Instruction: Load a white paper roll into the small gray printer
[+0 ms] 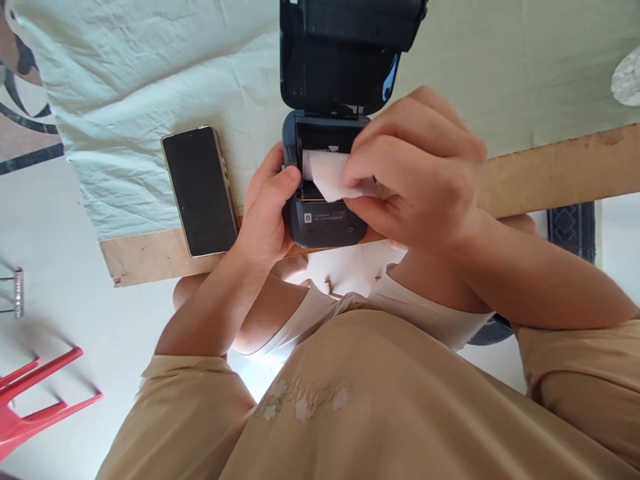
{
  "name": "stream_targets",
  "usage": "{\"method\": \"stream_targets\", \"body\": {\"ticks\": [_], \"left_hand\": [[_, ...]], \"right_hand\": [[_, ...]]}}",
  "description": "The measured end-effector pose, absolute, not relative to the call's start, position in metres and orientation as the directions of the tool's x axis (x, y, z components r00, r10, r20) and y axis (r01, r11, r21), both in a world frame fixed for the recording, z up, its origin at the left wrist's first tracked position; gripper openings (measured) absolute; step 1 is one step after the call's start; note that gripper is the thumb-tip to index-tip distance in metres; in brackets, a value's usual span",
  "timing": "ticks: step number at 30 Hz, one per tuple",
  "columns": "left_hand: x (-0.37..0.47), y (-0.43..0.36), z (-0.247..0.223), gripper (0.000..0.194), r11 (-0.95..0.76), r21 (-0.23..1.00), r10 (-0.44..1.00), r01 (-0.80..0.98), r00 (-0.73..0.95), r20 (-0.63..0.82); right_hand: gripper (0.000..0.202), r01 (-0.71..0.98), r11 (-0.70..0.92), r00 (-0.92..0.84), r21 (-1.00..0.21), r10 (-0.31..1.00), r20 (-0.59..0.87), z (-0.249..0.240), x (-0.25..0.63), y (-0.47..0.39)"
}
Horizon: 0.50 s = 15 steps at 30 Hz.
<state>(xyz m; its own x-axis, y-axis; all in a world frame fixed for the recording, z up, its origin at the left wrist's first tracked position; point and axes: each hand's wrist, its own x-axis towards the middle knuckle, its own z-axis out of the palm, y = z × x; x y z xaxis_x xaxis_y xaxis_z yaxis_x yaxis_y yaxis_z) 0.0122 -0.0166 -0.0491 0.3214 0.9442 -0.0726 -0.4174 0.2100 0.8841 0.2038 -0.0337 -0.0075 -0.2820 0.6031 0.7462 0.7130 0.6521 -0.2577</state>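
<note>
Upper centre: clasping black plastic printer (327,233) in left hand (265,217), pinching white paper strip (328,175) in right hand (425,173); might tear if yanked askew.

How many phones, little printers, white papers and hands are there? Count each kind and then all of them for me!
Smartphone: 1
Portable printer, lid open: 1
White paper: 1
Hands: 2, the left hand and the right hand
Total: 5

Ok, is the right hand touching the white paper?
Touching. The head view shows the right hand pinching the white paper between thumb and fingers, over the open black device.
</note>
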Motion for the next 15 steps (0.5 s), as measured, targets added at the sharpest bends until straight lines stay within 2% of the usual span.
{"method": "stream_targets", "body": {"ticks": [5,8,13,15], "left_hand": [[0.007,-0.017,-0.052,0.049,0.189,0.909,0.931,-0.371,0.361,-0.046],[0.001,-0.015,-0.058,0.046,0.163,0.936,0.933,-0.312,0.356,-0.044],[-0.002,-0.015,-0.054,0.047,0.189,0.943,0.91,-0.275,0.411,-0.062],[-0.003,-0.016,-0.05,0.044,0.19,0.943,0.901,-0.272,0.429,-0.058]], "right_hand": [[0.022,0.657,0.731,-0.384,-0.182,0.533,0.754,-0.009,0.199,-0.04],[0.022,0.608,0.772,-0.424,-0.188,0.516,0.744,-0.013,0.197,-0.042],[0.005,0.534,0.784,-0.363,-0.315,0.549,0.753,-0.006,0.209,-0.039],[0.015,0.552,0.682,-0.267,-0.48,0.69,0.673,-0.001,0.218,-0.038]]}}
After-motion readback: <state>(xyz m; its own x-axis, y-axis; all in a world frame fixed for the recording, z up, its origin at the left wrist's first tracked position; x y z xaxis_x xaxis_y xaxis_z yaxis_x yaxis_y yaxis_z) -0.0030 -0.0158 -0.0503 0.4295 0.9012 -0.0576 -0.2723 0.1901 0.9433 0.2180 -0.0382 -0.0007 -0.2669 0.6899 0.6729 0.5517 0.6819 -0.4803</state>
